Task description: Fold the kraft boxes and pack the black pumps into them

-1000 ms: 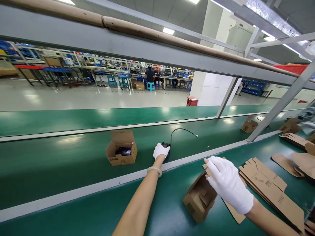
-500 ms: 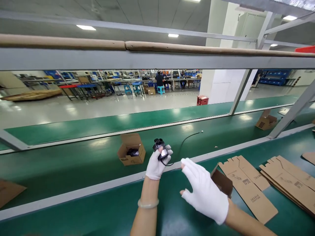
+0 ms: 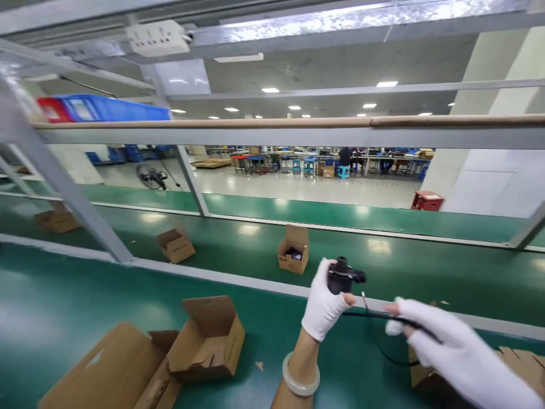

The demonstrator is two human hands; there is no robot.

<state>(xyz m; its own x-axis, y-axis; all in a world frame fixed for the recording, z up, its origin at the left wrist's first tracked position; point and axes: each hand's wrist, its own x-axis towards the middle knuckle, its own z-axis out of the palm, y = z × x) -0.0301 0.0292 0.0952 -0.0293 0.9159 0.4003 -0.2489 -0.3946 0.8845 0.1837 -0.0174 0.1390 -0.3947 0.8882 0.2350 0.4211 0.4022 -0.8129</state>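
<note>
My left hand (image 3: 326, 301), in a white fingerless glove, is closed around a small black pump (image 3: 340, 276) with stubby round ports. A black cable (image 3: 368, 314) runs from it to my right hand (image 3: 438, 335), gloved the same way and somewhat blurred. The cable passes between the right thumb and fingers, which are closed on it. Its thin end with a small white connector (image 3: 363, 295) hangs between the hands. Beyond my left hand, an open carton (image 3: 293, 261) on the belt holds a dark item.
Open cartons (image 3: 213, 341) stand at the lower left of the near green surface. Another carton (image 3: 175, 245) sits on the belt farther left. Cardboard (image 3: 522, 363) lies partly behind my right arm. A slanted metal post (image 3: 85, 187) and a crossbar (image 3: 272, 136) frame the bench.
The view has swung left, bringing the left-side cartons into sight. My right hand, formerly apart with nothing in it, now grips the cable. The pump has turned in my left hand.
</note>
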